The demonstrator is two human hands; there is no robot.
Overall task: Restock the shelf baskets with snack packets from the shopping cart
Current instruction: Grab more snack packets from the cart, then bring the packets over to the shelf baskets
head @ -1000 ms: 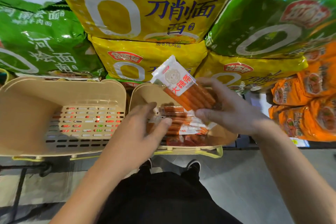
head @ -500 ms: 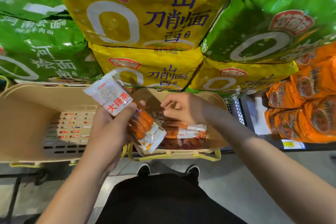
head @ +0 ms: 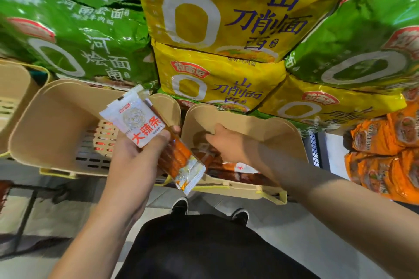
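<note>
Your left hand fingers pinch the snack packet above the baskets' gap, right hand loosely curled inside the right basket, so one bump drops it between.

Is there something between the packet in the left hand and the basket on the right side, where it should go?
Yes. The right hand reaches into the right basket, over the packets already lying there. The left hand holds the snack packet just left of that basket.

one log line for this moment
left hand: holds snack packet | right hand: in right basket on packets, grip unclear | left basket: no packets visible
</note>
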